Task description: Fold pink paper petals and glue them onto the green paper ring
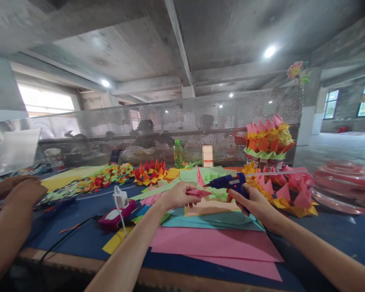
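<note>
My left hand (180,198) pinches a small folded pink paper petal (202,193) over the middle of the table. In my right hand (252,200) is a dark blue glue gun (228,183) with a lit red light, its nozzle pointing left, just above the pink petal; whether the two touch I cannot tell. Under both hands lie a sheet of peach paper (213,208), light blue sheets (207,221) and large pink sheets (213,243). Pale green folded paper (216,178) lies just behind the glue gun.
A magenta power strip (117,215) with a white charger stands left of my forearm. Folded paper flowers, a tiered paper lotus (269,142), a green bottle (178,154) and a clear pinkish container (343,186) stand farther back. At left are another person's hands (24,192).
</note>
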Demonstrator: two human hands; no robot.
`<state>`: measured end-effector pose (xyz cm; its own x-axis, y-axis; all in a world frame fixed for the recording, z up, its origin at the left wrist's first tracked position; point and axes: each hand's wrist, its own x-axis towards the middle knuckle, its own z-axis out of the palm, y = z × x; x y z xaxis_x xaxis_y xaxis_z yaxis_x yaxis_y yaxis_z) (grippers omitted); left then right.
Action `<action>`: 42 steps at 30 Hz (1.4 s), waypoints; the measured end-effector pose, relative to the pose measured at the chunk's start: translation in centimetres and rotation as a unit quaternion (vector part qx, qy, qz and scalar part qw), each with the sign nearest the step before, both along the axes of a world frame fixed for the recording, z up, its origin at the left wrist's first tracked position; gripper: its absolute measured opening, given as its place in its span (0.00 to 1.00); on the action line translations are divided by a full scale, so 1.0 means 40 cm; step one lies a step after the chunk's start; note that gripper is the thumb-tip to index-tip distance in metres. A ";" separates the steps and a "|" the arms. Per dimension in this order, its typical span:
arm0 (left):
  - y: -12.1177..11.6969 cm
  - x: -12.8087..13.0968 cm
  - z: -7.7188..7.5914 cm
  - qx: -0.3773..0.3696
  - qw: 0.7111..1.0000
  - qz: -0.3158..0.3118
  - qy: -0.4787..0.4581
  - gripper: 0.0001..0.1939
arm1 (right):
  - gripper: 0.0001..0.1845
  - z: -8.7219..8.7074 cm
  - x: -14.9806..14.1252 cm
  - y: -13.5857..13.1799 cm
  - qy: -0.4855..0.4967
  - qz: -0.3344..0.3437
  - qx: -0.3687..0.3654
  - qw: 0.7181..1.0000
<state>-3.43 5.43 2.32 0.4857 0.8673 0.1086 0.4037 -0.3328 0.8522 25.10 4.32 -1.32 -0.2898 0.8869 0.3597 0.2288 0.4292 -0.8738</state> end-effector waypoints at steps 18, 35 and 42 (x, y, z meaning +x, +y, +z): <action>0.020 0.003 -0.013 0.098 0.990 0.004 0.101 0.13 | 0.21 0.014 0.003 -0.006 -0.104 -0.002 0.028 0.994; 0.021 0.016 -0.019 0.120 0.990 0.009 0.080 0.13 | 0.20 0.011 0.000 -0.010 -0.099 -0.020 0.054 0.993; 0.016 0.017 -0.009 0.155 0.985 0.016 0.074 0.13 | 0.19 0.017 0.001 -0.008 -0.114 -0.038 0.078 0.990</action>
